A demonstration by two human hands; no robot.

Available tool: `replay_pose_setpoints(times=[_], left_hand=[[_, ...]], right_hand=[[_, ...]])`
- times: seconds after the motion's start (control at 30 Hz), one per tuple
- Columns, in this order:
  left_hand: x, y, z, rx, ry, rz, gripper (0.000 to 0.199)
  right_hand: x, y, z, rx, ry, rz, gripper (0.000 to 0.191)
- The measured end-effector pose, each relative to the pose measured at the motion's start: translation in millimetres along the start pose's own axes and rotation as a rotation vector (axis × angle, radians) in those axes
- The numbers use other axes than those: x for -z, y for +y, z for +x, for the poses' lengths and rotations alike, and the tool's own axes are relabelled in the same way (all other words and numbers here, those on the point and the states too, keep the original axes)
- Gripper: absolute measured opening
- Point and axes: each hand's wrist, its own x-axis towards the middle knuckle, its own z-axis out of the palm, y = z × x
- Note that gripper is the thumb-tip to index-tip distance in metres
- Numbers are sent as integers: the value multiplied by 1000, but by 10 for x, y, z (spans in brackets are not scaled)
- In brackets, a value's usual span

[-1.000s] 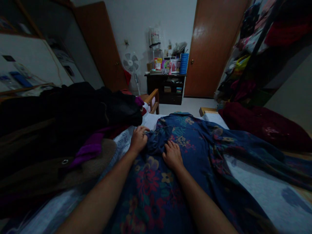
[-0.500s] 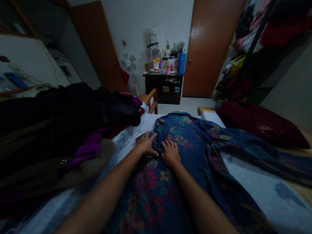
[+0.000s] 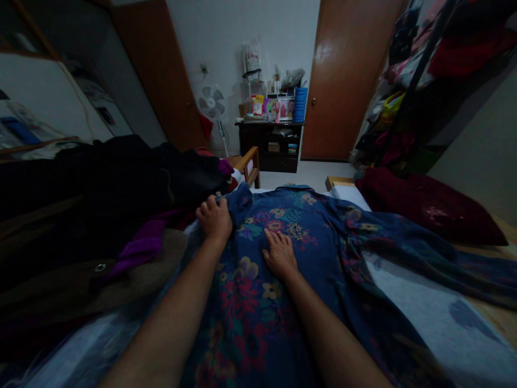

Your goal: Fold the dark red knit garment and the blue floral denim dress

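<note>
A dark blue floral shirt point(image 3: 319, 258) lies spread over a bed with a pale sheet point(image 3: 420, 318), its collar at the far end and one sleeve stretched out to the right. My left hand point(image 3: 215, 218) has its fingers curled around the shirt's left sleeve near the shoulder. Flat on the middle of the shirt rests my right hand point(image 3: 280, 253), its fingers a little apart and nothing in its grasp.
Dark clothes point(image 3: 121, 178) with a purple piece point(image 3: 141, 245) are heaped at the left. A maroon cushion point(image 3: 428, 207) lies at the right. Beyond the bed are a wooden chair point(image 3: 252, 164), a fan point(image 3: 212, 102) and a black cabinet point(image 3: 269, 148).
My left hand has moved left and away from my right hand, carrying the sleeve outward. The bunched cloth between the hands is now spread out. My right hand has barely moved.
</note>
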Motion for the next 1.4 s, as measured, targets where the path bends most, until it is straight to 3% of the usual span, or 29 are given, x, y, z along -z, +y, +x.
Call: replay_pose_setpoints(times=[0.17, 0.27, 0.33, 0.67, 0.83, 1.03, 1.23, 1.4], left_hand=[[-252, 266, -382, -326, -123, -12, 45], [-447, 347, -498, -696, -386, -159, 46], [-551, 322, -499, -802, -531, -198, 44], [-767, -334, -97, -395, -449, 21, 43], [-727, -361, -41, -398, -456, -10, 39], [-431, -293, -303, -527, -474, -109, 35], [-239, -520, -750, -196, -472, 92, 33], [-246, -668, -701, -13, -607, -114, 42]], right_hand=[[-29, 8, 16, -4, -2, -10, 62], [-42, 13, 20, -8, -8, -9, 57], [-42, 17, 16, -7, -1, -6, 53], [-9, 25, 3, -2, 3, 3, 48], [3, 24, -8, 11, 7, -3, 49], [16, 13, -4, 7, 7, -5, 47], [7, 14, -9, 20, 19, -11, 46], [21, -1, -16, 14, 11, -27, 46]])
